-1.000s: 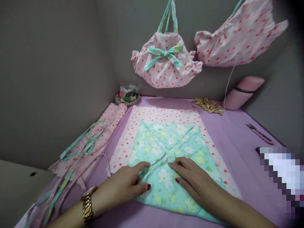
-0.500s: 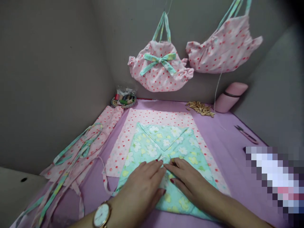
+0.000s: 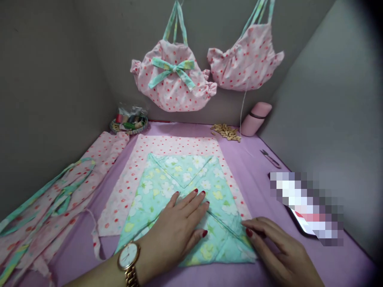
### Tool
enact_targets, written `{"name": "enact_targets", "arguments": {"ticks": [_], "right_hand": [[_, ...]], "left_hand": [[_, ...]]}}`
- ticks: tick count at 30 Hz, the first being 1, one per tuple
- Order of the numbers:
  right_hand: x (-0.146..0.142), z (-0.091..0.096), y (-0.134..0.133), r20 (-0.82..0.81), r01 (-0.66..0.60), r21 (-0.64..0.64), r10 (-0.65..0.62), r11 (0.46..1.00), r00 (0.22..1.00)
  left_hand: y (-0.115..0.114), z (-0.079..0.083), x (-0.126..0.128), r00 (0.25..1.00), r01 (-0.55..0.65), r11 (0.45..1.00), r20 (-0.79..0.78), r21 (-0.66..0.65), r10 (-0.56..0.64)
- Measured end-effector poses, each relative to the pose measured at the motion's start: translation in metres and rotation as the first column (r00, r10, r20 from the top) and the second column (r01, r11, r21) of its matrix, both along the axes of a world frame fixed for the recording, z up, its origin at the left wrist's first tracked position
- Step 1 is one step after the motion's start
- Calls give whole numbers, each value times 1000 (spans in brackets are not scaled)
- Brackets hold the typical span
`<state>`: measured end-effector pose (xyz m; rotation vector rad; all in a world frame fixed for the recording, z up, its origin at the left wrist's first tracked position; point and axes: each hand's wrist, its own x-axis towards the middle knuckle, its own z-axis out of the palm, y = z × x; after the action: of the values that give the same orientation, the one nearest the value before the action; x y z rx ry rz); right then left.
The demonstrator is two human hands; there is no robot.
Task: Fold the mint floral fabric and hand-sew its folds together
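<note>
A mint-green floral cloth (image 3: 206,184), folded to a point at its top and again near its lower half, lies on a pink dotted cloth (image 3: 115,199). My left hand (image 3: 182,223) rests flat on the middle of the green cloth, fingers stretched out, and wears a gold watch at the wrist. At the cloth's right edge is my right hand (image 3: 275,247); its thumb and index finger are close together on the border, pinching it. The palm side of both hands is hidden.
Pink dotted pieces with straps (image 3: 74,187) lie on the left. A basket of thread (image 3: 128,125), a pile of peanuts (image 3: 226,132) and a pink bottle (image 3: 255,118) stand at the back. Snips (image 3: 270,158) and a phone (image 3: 302,223) lie right. Two pink garments (image 3: 175,95) hang above.
My right hand has moved from the cloth's middle to its right edge. My left hand has flattened out on the middle. The view has swung right.
</note>
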<state>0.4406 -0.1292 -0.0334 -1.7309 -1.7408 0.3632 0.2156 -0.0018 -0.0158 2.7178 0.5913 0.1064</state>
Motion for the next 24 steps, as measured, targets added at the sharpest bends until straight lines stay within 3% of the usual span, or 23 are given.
{"name": "enact_targets", "arguments": {"ticks": [3,7,15,24], "right_hand": [[7,2,-13,61,-91,-50,94,995,994],[15,0,-23,139,-144,-110,159,983,978],[14,-14,-25,146,-189,-162,213,969,966],[19,-13,-22,68,-231,-232,253,945,965]], "left_hand": [[3,-11,11,997,75,997,10,3,-75],[2,-21,14,998,61,998,-1,20,-61],[1,-19,14,998,55,998,-20,29,-55],[0,-20,14,999,52,998,-7,43,-51]]}}
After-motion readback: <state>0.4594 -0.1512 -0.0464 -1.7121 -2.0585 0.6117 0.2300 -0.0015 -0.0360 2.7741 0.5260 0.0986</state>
